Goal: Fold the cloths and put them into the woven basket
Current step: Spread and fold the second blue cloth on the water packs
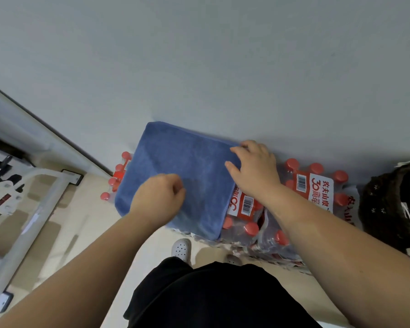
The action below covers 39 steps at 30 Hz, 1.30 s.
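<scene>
— Where is the cloth?
— Blue cloth (pixel 182 171) lies on bottled-water packs (pixel 315 185). My right hand (pixel 256 169) presses flat, fingers apart; left hand (pixel 159 197) curled together.
— Handling?
— Soft, light; take it at the corners.

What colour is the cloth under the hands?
Plain blue. The cloth shows best in the head view, the only one.

Red-and-white label (pixel 318 189) on shrink-wrapped bottle pack (pixel 317 183) reading 农夫山泉, "30", 周年, beside a barcode (pixel 301 183)
</scene>
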Available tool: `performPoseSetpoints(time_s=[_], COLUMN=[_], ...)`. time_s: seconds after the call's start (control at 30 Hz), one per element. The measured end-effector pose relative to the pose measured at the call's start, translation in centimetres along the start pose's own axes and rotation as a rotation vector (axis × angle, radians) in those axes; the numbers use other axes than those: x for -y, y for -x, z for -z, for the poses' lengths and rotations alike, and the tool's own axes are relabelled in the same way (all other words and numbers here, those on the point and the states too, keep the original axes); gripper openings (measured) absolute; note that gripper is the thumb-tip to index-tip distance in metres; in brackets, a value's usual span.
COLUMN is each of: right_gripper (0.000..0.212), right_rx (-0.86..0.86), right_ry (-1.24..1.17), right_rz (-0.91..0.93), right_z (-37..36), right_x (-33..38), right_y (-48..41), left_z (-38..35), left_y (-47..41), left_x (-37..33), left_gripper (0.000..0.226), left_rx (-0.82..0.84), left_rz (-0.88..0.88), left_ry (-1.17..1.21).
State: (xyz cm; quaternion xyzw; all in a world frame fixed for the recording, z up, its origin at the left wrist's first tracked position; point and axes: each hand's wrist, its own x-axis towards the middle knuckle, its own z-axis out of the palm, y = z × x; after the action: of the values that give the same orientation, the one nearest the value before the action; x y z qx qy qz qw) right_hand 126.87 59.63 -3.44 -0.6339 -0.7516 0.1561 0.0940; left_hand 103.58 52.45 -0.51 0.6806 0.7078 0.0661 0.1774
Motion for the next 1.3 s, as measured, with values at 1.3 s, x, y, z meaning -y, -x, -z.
performPoseSetpoints(time_s=[1.3], right_gripper=[0.002], right_rx=[-0.251], right_ry=[-0.315], right_rz=[-0.768], right_z=[-2.1], right_x=[5.1], right_y=[-4.9], left_z=[5.2], left_y=[-18.9], left_x=[11.6], left_gripper=[0.015], left_rx=[0.242], left_rz=[0.188], left_ry=[0.604])
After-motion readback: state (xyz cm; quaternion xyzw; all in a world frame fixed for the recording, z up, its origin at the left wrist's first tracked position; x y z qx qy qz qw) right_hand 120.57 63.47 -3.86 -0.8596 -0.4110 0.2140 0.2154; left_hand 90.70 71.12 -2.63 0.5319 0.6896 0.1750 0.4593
